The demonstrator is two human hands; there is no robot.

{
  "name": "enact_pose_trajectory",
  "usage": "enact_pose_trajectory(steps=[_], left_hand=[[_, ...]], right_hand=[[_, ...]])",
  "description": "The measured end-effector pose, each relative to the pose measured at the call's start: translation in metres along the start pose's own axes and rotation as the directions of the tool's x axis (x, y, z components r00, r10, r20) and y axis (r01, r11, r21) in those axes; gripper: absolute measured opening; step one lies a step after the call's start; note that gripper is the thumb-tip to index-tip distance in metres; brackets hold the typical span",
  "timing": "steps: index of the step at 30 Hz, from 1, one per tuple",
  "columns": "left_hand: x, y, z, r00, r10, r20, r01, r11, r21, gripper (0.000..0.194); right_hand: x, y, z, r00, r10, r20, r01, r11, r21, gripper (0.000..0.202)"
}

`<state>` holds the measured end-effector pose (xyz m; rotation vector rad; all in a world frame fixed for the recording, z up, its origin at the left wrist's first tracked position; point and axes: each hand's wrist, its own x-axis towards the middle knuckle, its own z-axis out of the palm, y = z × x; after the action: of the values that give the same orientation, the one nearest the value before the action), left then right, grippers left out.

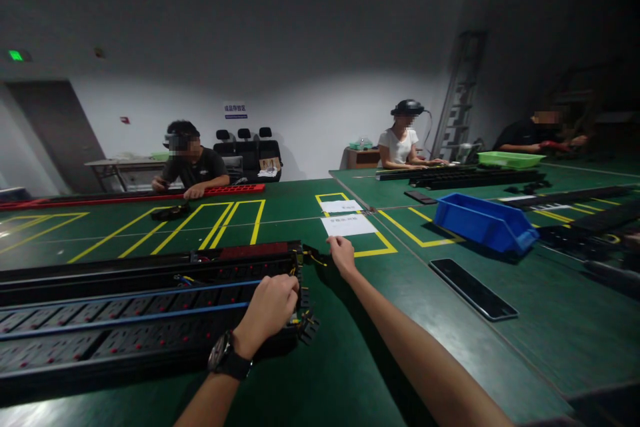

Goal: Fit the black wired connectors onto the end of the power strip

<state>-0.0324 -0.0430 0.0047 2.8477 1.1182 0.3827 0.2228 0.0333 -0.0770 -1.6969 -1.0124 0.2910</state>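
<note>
Two long black power strips with rows of outlets and red dots lie side by side at the left; the nearer power strip (125, 340) has blue edge lines. My left hand (270, 303), wearing a watch (220, 355), bends over the right end of the strips. Its fingers are closed there beside yellow wires, and what they pinch is hidden. Off the strips' end, my right hand (343, 258) is raised with closed fingertips, in front of a paper sheet. Short yellow-black wires (316, 258) stick out between the hands. A black end piece (309, 327) hangs at the near corner.
A phone (473, 288) and a blue bin (485, 221) are on the green table to the right. Paper labels (349, 225) lie ahead between yellow tape lines. Across the table, people work at a red strip (240, 189), black rails (465, 177) and a green tray (510, 159).
</note>
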Motion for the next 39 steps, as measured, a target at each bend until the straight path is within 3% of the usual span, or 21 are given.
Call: enact_pose_trajectory(steps=[39], left_hand=[[-0.0004,0.0036,-0.0060,1.000,0.003,0.010,-0.003,1.000,-0.004,0.023]], right_hand=[[-0.0098,-0.0064,0.0006,0.988,-0.074,0.132,0.086,0.993,-0.086,0.036]])
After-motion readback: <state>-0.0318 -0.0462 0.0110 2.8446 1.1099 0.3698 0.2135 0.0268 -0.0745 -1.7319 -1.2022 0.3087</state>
